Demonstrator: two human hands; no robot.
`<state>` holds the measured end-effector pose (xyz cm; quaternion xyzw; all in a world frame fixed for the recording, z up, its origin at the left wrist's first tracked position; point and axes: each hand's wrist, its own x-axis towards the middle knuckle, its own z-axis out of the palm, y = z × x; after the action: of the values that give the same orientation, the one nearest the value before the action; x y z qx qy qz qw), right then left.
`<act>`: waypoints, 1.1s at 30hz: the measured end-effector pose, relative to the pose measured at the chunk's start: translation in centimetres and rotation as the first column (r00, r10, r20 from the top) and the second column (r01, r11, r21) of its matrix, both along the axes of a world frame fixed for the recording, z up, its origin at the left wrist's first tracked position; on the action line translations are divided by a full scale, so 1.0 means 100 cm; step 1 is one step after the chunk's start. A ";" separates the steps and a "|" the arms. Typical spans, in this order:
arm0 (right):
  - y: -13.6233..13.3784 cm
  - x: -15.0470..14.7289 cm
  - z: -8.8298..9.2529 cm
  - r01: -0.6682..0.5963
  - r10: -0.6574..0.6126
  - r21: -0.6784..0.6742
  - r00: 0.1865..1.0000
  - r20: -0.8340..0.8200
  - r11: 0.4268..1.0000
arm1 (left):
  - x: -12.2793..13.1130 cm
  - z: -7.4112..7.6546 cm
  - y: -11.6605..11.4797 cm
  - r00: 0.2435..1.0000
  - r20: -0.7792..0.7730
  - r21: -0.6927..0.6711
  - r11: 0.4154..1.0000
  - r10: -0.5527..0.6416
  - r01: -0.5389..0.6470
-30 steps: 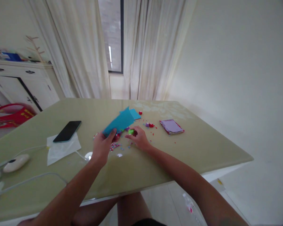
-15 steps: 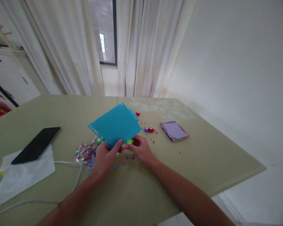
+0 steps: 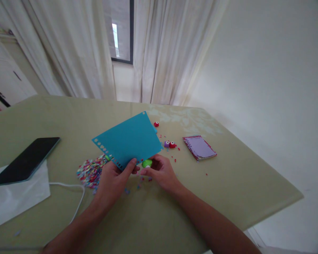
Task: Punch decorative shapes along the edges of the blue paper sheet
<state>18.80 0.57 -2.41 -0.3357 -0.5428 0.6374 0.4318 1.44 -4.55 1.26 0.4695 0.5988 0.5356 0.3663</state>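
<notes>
My left hand (image 3: 113,178) pinches the near edge of a blue sheet of paper (image 3: 128,139) and holds it tilted above the table; a row of small punched holes runs along the sheet's left edge. My right hand (image 3: 160,171) is closed on a small green punch (image 3: 147,163) at the sheet's near right corner. A heap of coloured paper bits (image 3: 91,171) lies just left of my left hand.
A red punch (image 3: 156,124) and a purple and red pair (image 3: 169,144) lie beyond the sheet. A stack of purple paper (image 3: 200,147) sits to the right. A black phone (image 3: 25,160) rests on white paper (image 3: 13,197) at left, beside a white cable (image 3: 76,197). Table edge (image 3: 275,211) runs at right.
My left hand has turned the blue sheet from edge-on to face up and drawn it nearer. My right hand with the green punch has come to its corner. The view shifted right.
</notes>
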 end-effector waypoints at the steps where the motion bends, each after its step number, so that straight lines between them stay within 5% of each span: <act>1: 0.000 0.000 0.000 0.001 -0.001 0.000 1.000 0.007 1.000 | 0.000 0.000 0.000 1.000 -0.006 -0.002 1.000 -0.001 0.001; 20: -0.004 0.005 0.004 0.022 -0.028 0.040 0.984 0.178 0.999 | -0.003 -0.001 -0.001 0.999 -0.049 -0.003 1.000 -0.015 0.015; 33: 0.002 0.002 0.011 0.047 -0.061 -0.205 0.996 -0.066 0.978 | 0.001 -0.009 -0.003 0.997 -0.069 0.013 0.999 -0.037 0.038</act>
<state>19.00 0.82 -1.33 -0.3696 -0.4497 0.6892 0.4316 1.52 -4.84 0.32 0.5014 0.5982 0.5165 0.3520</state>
